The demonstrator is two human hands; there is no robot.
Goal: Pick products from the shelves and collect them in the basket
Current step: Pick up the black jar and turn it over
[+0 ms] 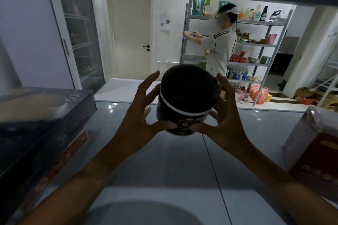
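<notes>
Grey shelf [164, 160] carried stacked boxes [45, 124] at its left edge and a red package [314, 155] at its right edge. Left hand [135, 120] and right hand [225, 120] gripped a dark jar [188, 97] above mid-shelf. Beyond, a person [219, 45] faced metal racks [256, 45].

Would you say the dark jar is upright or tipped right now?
Tipped. The jar leans with its lid toward the camera, held between the left hand and right hand above the shelf.
</notes>
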